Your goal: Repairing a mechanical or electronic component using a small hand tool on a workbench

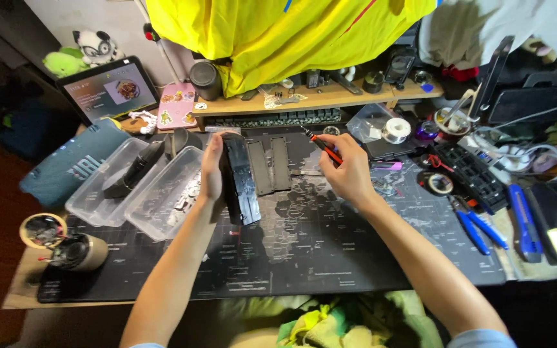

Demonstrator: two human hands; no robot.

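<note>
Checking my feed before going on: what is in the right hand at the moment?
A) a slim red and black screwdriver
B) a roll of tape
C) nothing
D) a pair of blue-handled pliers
A: the right hand pinches a slim red and black screwdriver, while the blue-handled pliers and the roll of tape lie untouched on the mat to its right.

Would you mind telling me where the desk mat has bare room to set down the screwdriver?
The near half of the dark desk mat is bare, between the two forearms and forward of the right hand. The right edge is crowded with blue pliers and tape; clear plastic bins fill the left.
</note>
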